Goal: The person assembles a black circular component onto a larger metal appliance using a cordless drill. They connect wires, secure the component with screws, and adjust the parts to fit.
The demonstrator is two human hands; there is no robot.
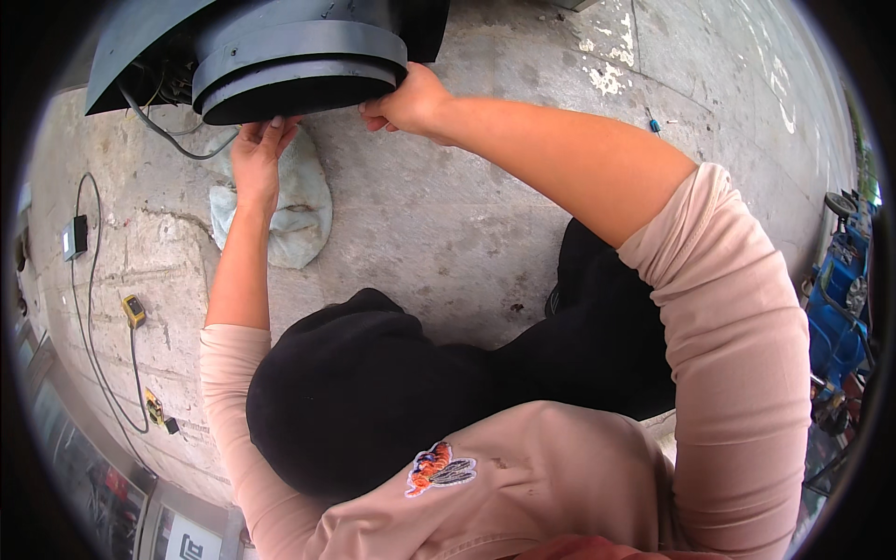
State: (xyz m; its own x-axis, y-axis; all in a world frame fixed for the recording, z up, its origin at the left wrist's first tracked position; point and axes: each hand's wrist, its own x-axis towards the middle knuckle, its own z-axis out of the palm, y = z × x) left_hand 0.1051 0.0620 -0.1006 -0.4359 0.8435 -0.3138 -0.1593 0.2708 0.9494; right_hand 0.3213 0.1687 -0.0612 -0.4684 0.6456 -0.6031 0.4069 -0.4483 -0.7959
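Observation:
A dark grey housing (273, 21) with a round flanged collar (301, 43) stands at the top of the view, its wide dark opening facing down toward me. My right hand (409, 99) grips the right edge of the collar, fingers curled around the rim. At the collar's lower front edge is my left hand (260, 150), thumb and fingers close together against the rim; whether they pinch something there is hidden. A grey cable (171, 143) runs out from the wiring (175, 84) inside the housing and passes behind my left hand. Under that hand lies a pale blue-green cloth (297, 224).
Left on the concrete floor (448, 245) are a small box (75, 238) with a looped cord, a yellow-and-black device (134, 311) and a small circuit board (154, 407). A small blue object (654, 126) lies upper right. Blue wheeled equipment (840, 301) stands at the right edge.

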